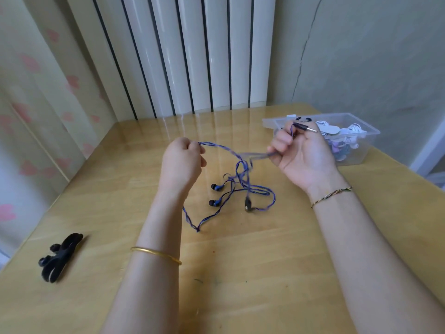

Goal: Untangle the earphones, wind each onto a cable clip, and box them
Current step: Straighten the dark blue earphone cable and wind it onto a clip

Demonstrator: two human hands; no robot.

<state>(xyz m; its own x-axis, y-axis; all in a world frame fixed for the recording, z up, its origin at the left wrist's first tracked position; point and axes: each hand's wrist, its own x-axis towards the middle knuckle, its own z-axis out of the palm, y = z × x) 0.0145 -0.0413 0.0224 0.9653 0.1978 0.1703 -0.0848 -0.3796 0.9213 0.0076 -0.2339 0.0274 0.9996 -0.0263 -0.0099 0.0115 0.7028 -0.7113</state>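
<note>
Earphones with a blue-and-black twisted cord are held above the middle of a wooden table, partly lifted and partly hanging; the two blue earbuds dangle low between the forearms, close to the tabletop, and a small dark inline piece hangs just to their right. The left hand is closed, pinching a bend of the cord at its fingertips; from there the cord runs across to the right hand, and another length drops behind the left wrist and loops down to a point near the table. The right hand is curled into a loose fist around the cord, with the plug sticking out above its knuckles; the stretch of cord just left of this hand is blurred. Between the hands the cord crosses itself in a loose tangle. A gold bangle sits on the left forearm; a thin braided bracelet circles the right wrist. A clear plastic box stands at the far right of the table, holding white and purple bundles; a black wound bundle lies near the table's left edge, well apart from the hands.
</note>
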